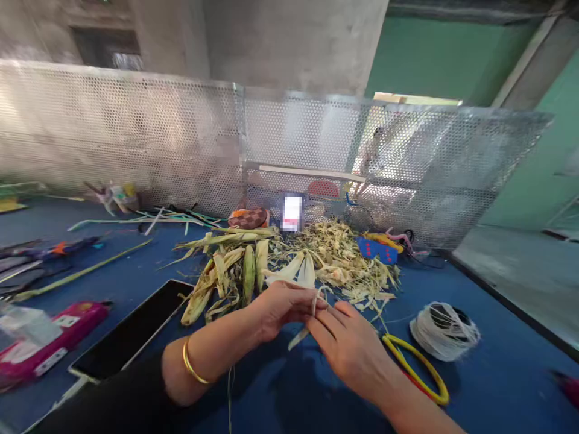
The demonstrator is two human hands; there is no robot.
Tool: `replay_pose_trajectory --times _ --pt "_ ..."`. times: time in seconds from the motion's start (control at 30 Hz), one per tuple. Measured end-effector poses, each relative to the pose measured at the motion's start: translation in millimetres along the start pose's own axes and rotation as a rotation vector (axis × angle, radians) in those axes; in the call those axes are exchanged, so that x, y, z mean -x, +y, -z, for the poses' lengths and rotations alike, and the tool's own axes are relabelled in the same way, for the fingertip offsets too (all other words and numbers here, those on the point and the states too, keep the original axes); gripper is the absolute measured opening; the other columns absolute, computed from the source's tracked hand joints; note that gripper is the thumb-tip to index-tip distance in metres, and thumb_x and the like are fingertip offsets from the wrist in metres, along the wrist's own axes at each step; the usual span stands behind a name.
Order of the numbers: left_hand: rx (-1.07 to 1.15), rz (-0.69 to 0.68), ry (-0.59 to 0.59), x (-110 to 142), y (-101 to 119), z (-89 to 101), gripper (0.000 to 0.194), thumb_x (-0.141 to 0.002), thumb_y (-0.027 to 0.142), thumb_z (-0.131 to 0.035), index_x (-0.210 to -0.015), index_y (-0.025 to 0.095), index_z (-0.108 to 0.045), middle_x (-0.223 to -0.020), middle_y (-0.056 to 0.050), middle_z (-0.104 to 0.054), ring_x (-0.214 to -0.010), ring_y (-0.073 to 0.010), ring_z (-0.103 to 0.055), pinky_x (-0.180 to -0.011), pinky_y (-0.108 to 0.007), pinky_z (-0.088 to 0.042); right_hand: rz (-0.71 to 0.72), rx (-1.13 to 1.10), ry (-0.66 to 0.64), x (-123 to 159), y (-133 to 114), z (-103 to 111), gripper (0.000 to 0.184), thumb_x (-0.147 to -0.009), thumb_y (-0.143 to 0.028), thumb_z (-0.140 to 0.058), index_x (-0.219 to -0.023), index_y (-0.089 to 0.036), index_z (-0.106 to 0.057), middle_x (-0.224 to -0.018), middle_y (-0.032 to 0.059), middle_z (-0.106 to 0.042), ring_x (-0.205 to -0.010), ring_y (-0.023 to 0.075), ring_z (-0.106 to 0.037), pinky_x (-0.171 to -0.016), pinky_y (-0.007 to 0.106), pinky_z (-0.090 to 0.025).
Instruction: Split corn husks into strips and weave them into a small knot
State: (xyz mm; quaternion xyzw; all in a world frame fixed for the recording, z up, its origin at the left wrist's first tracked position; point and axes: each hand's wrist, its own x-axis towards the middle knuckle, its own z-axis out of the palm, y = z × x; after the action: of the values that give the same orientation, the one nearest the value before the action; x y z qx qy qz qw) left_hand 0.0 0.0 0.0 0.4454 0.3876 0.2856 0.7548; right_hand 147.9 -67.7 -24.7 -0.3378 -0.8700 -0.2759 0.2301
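Over the front middle of the blue table, my left hand (283, 307) pinches the gathered end of pale corn husks (306, 271), whose broad pointed leaves fan out beyond the fingers. My right hand (348, 340) meets it from the right, fingertips closed on the same bundle. A thin whitish strip (314, 303) loops up around the fingers; whether it is string or husk I cannot tell. One husk end (297, 339) hangs below the hands. Right behind lie whole husks (217, 280) and a heap of shredded husk (344, 259).
A ball of white string (446, 331) and a yellow loop (420, 367) lie right. Left are a dark-screened tablet-like device (133, 328), a pink power strip (54, 343) and a long stalk (85, 269). A perforated metal screen (181, 132) stands behind the table.
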Motion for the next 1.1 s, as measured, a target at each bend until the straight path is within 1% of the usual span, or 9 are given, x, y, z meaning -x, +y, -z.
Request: replay_pose_trajectory --times 0.23,0.4,0.5,0.6,0.67,0.73,0.83,0.97,1.1 --pt "0.024 -0.02 0.073 2.3 -5.4 -4.8 0.019 -0.062 0.02 -0.075 -0.076 0.01 -0.069 -0.074 -0.008 -0.071 -0.063 -0.0128 -0.062 -0.066 -0.024 -0.049 -0.031 -0.098 0.004 -1.6 -0.3 4.7 0.027 -0.089 -0.006 -0.033 -0.075 -0.014 -0.055 -0.067 0.004 -0.055 -0.062 0.0166 -0.044 -0.065 0.032 -0.033" --pt "0.02 -0.013 0.11 2.0 -5.5 -7.2 0.012 -0.067 0.016 -0.071 -0.077 0.009 -0.069 -0.069 -0.007 -0.07 -0.058 -0.0113 -0.061 -0.063 -0.023 -0.049 -0.005 -0.153 -0.029 -3.8 -0.9 14.0 0.024 -0.089 -0.008 -0.035 -0.075 -0.016 -0.053 -0.067 0.0037 -0.056 -0.062 0.017 -0.048 -0.066 0.033 -0.035" --pt "0.034 -0.049 0.075 2.7 -2.2 -6.2 0.012 -0.068 0.018 -0.07 -0.077 0.009 -0.07 -0.07 -0.006 -0.07 -0.059 -0.0108 -0.062 -0.063 -0.022 -0.05 -0.162 -0.308 0.081 -1.2 4.9 14.7 0.016 -0.091 -0.013 -0.038 -0.094 -0.016 -0.053 -0.078 0.0048 -0.062 -0.069 0.0164 -0.054 -0.072 0.032 -0.039" --pt "0.024 -0.075 0.019 4.2 1.3 -4.4 0.016 -0.073 0.023 -0.067 -0.076 0.008 -0.071 -0.073 -0.008 -0.07 -0.061 -0.0113 -0.063 -0.064 -0.022 -0.05 -0.496 -0.39 0.152 3.7 14.5 9.2 0.013 -0.092 -0.022 -0.042 -0.091 -0.019 -0.054 -0.082 0.005 -0.064 -0.074 0.0173 -0.057 -0.071 0.03 -0.041" --pt "0.011 -0.07 -0.008 5.0 2.6 -3.5 0.021 -0.076 0.027 -0.064 -0.075 0.007 -0.071 -0.076 -0.01 -0.071 -0.063 -0.0127 -0.064 -0.064 -0.023 -0.05 -0.706 -0.494 0.09 6.4 20.5 3.6 0.02 -0.093 -0.03 -0.041 -0.082 -0.02 -0.055 -0.077 0.0035 -0.063 -0.071 0.0174 -0.057 -0.065 0.028 -0.042" --pt "0.004 -0.066 -0.013 5.3 2.8 -3.0 0.023 -0.076 0.029 -0.063 -0.074 0.007 -0.071 -0.078 -0.011 -0.071 -0.064 -0.0134 -0.064 -0.063 -0.023 -0.05 -0.822 -0.651 -0.002 7.6 24.2 -1.2 0.028 -0.093 -0.036 -0.038 -0.08 -0.021 -0.057 -0.072 0.002 -0.061 -0.067 0.0166 -0.056 -0.062 0.026 -0.042" --pt "-0.022 -0.101 -0.016 5.3 2.1 -2.6 0.022 -0.07 0.03 -0.069 -0.075 0.01 -0.072 -0.075 -0.008 -0.07 -0.063 -0.0119 -0.062 -0.062 -0.022 -0.049 -0.891 -0.802 -0.097 6.4 24.8 -3.7 0.031 -0.091 -0.042 -0.039 -0.08 -0.02 -0.059 -0.068 0.0001 -0.058 -0.065 0.0157 -0.053 -0.06 0.025 -0.041" --pt "-0.069 -0.13 0.0 4.8 1.2 -2.3 0.024 -0.062 0.032 -0.074 -0.074 0.012 -0.071 -0.069 -0.004 -0.068 -0.062 -0.0107 -0.06 -0.06 -0.021 -0.047 -0.883 -0.965 -0.137 1.7 22.1 0.6 0.03 -0.087 -0.044 -0.044 -0.083 -0.02 -0.061 -0.073 0.0002 -0.062 -0.072 0.0163 -0.056 -0.066 0.026 -0.042" --pt "-0.12 -0.136 0.036 4.3 1.5 -2.7 0.025 -0.06 0.033 -0.074 -0.073 0.012 -0.071 -0.063 -0.003 -0.066 -0.06 -0.0107 -0.058 -0.06 -0.023 -0.047 -0.912 -0.903 -0.124 1.1 22.7 4.7 0.03 -0.085 -0.041 -0.045 -0.07 -0.02 -0.058 -0.062 -0.0008 -0.06 -0.063 0.0157 -0.056 -0.061 0.025 -0.042"
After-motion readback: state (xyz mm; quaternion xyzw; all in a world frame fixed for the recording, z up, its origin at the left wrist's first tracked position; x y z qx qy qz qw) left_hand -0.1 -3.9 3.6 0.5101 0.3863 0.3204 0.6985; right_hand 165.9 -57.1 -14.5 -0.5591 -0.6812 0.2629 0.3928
